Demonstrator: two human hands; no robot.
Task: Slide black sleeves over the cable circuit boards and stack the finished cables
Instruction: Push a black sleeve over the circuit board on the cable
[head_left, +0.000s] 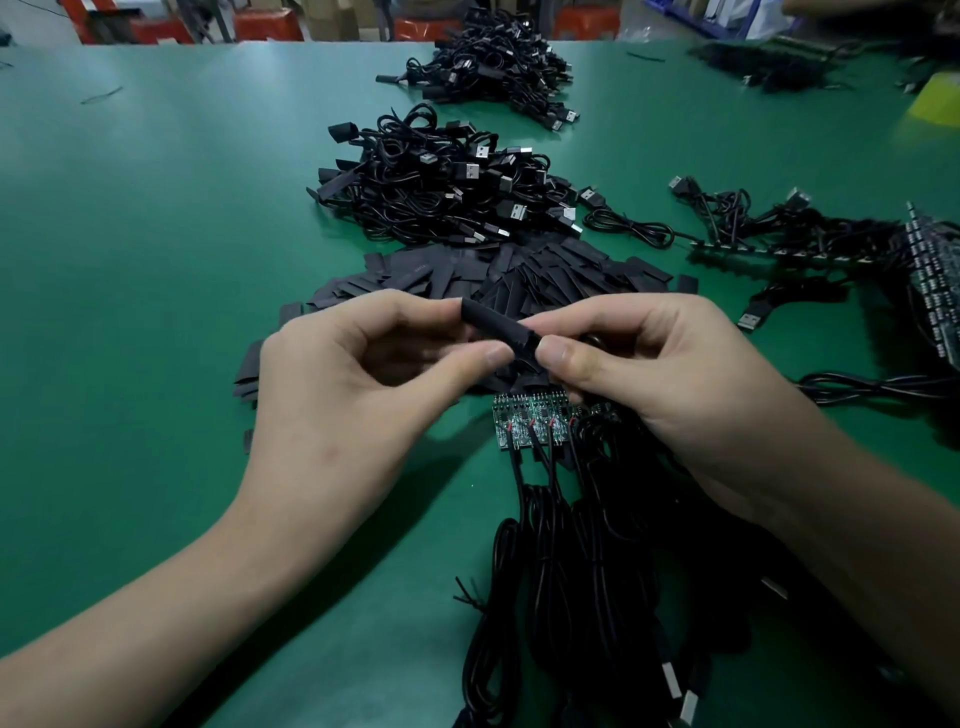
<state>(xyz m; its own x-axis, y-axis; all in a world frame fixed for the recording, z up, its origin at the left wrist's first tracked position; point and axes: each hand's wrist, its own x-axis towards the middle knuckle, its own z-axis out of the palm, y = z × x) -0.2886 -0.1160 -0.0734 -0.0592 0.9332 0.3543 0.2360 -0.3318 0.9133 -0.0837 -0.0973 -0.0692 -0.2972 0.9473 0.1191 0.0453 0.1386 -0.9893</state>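
Observation:
My left hand (358, 374) and my right hand (670, 374) meet above the table, both pinching one black sleeve (493, 325) held level between thumbs and forefingers. Whatever is inside the sleeve is hidden. Just below the hands lies a row of small green circuit boards (530, 423) with red and black wires, their black cables (571, 561) running toward me. Behind the hands spreads a heap of loose flat black sleeves (493, 275). Farther back sits a stack of sleeved cables with USB plugs (441, 187).
A second cable pile (493, 62) lies at the far middle of the green table (156, 234). More cables with boards (810, 234) stretch along the right side, with a dark pile (769, 65) at the far right. Red crates stand beyond the table.

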